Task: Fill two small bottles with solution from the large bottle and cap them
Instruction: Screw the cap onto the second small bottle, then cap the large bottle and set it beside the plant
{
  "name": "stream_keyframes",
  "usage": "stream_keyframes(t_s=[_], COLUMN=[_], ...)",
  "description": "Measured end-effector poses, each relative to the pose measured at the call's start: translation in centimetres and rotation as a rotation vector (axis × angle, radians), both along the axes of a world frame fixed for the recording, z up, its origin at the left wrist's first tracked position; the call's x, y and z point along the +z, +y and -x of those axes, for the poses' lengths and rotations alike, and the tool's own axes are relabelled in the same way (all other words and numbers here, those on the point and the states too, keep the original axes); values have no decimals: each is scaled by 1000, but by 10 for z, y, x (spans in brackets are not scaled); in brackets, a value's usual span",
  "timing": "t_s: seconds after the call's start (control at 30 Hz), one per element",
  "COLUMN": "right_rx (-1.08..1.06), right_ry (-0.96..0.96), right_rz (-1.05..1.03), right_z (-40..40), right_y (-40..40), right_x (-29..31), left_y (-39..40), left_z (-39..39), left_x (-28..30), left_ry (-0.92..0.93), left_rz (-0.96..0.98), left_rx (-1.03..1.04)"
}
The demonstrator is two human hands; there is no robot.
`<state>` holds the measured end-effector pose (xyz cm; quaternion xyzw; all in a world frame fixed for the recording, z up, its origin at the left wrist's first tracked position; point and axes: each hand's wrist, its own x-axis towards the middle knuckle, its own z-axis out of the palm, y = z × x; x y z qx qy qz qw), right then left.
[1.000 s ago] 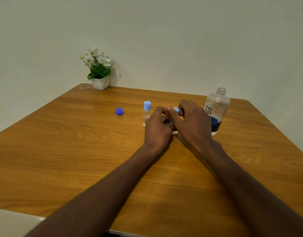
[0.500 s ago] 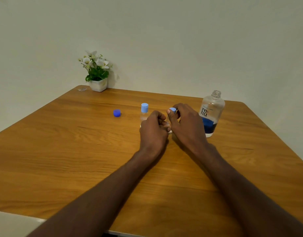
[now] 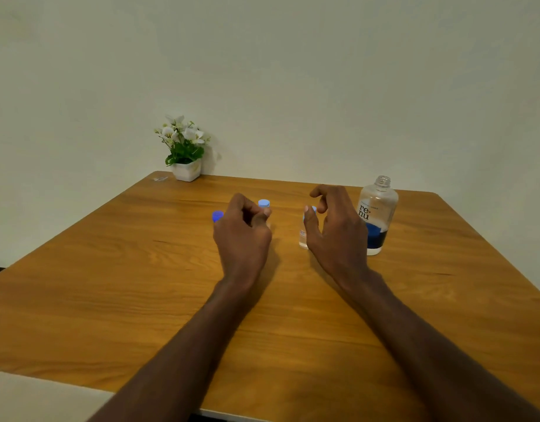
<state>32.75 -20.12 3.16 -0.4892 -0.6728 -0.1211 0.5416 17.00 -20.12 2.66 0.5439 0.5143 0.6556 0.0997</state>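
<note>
Two small clear bottles stand on the wooden table point(image 3: 140, 269). The left small bottle point(image 3: 264, 204) shows only its light-blue cap above my left hand point(image 3: 242, 236), which hovers in front of it with loosely curled fingers and nothing in them. The right small bottle point(image 3: 302, 237) also wears a light-blue cap and stands just left of my right hand point(image 3: 337, 231), whose fingers are spread, the thumb beside the bottle. The large bottle point(image 3: 376, 214), uncapped and with a blue label, stands right behind my right hand.
A dark blue cap point(image 3: 217, 215) lies on the table just left of my left hand. A white pot of flowers point(image 3: 185, 153) sits at the far left corner against the wall. The table's right edge runs close past the large bottle.
My hands have come apart from the right small bottle. The left hand moved left, in front of the other small bottle; the right hand opened and let go of the cap.
</note>
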Motion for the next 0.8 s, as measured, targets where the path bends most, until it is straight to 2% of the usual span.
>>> stream_keyframes(t_s=[0.23,0.4,0.53,0.67,0.8], right_rx=[235,334,375,410,343], right_ry=[-162,-214,-302,-367,-366], right_rz=[21,161,315,364,436], right_z=[18,34,45,67,108], right_y=[-4,-10,-15,-16,-4], right_x=[-6,-9,-11,-10,-12], left_y=[22,37,39,45,46], left_z=[76,105,103,105,106], left_x=[-11,-20,-22,-24,-25], left_ry=[71,103,123,148,113], left_rz=[238,423,452,508,507], left_rx=[4,148,151,93,109])
